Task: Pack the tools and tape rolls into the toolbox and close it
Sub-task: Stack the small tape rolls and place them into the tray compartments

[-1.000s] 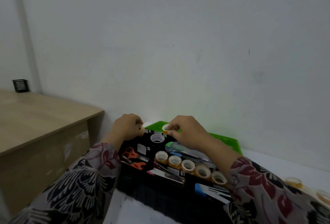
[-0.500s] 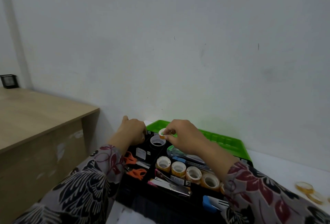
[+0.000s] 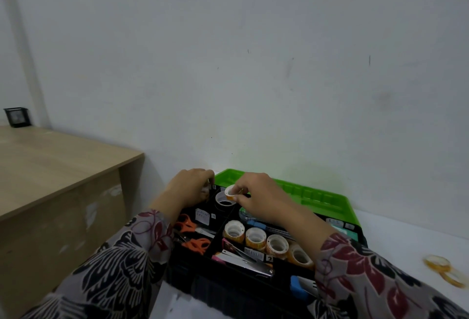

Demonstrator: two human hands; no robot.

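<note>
A small orange-cored tape roll [image 3: 231,190] is pinched between the right hand's [image 3: 256,198] thumb and fingertips, above a larger roll [image 3: 223,199] at the black toolbox's [image 3: 228,290] far-left corner. The left hand [image 3: 189,189] curls closed at that corner; what it grips is hidden.

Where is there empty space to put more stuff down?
Bare white tabletop lies between the toolbox and the two loose tape rolls. The wooden desk is bare apart from a black mesh holder at its far corner. The green lid is empty. The tray is crowded: tape rolls, orange scissors, both hands.
</note>
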